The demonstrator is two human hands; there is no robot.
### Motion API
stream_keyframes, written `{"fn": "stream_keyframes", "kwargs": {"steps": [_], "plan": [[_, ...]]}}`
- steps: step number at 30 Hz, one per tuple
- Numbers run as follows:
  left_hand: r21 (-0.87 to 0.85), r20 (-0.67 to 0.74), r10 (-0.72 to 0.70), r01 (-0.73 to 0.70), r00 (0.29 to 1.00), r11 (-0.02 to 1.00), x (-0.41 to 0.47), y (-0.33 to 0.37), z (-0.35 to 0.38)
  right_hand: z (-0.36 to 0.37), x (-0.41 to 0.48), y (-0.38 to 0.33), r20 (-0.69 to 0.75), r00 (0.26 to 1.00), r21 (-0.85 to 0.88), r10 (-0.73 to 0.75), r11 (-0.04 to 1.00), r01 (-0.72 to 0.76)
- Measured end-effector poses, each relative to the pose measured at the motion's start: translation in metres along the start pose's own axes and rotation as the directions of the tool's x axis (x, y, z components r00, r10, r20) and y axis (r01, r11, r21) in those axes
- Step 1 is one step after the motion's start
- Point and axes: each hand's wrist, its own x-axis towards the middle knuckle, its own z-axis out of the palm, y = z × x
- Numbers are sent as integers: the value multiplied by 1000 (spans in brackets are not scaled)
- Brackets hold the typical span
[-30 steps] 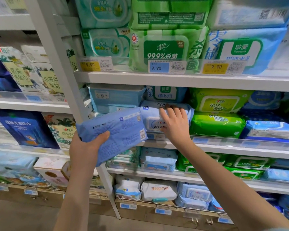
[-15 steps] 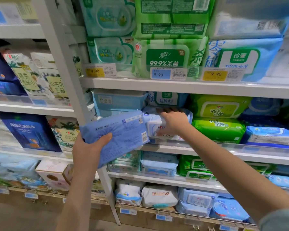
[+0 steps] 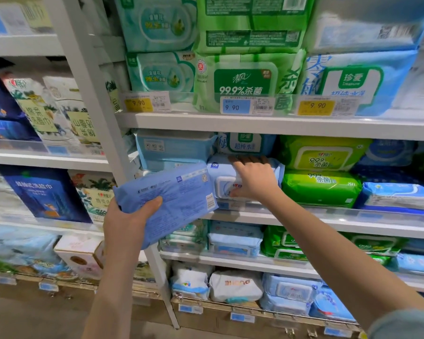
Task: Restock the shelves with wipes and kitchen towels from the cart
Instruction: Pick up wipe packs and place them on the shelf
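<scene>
**A:** In front of the shelving, nearest us, what do we have?

**B:** Our left hand (image 3: 125, 223) is clamped on a flat blue soft-plastic wipes pack (image 3: 171, 194). The thumb lies across its printed back, and we hold it tilted in the air, just left of the shelf slot.

**A:** And beyond it?

**B:** Our right hand (image 3: 253, 179) grips a pale blue wipes pack with a white flip lid (image 3: 218, 172). The fingers go over the top and the thumb is on the front. That pack sits on the middle white shelf (image 3: 340, 222), touching two stacked lime-green wipes packs (image 3: 321, 188) to its right.

**A:** Higher up?

**B:** The upper white shelf (image 3: 279, 124) carries stacked green and blue wipes packs (image 3: 242, 79) behind price tags (image 3: 245, 106) reading 9.90.
</scene>
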Motion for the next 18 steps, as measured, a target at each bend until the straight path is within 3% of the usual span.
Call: {"fn": "stream_keyframes", "kwargs": {"steps": [4,8,12,15,18], "plan": [[-5,41,-5,6,999,1000,-4,3,1,1,-14,-6,-57,996,0,64,998,-64],[-24,67,-3,5,998,1000,-7,5,6,25,-46,11,-329,939,-17,103,993,-115],[-34,119,30,-26,992,999,-10,11,19,25,-50,22,-297,953,69,61,997,-42],[-33,166,38,-33,985,999,-12,13,30,11,-55,23,-262,961,284,88,959,-10],[-48,219,60,-50,974,998,-13,18,41,-11,-80,20,-170,958,675,232,736,-58]]}}
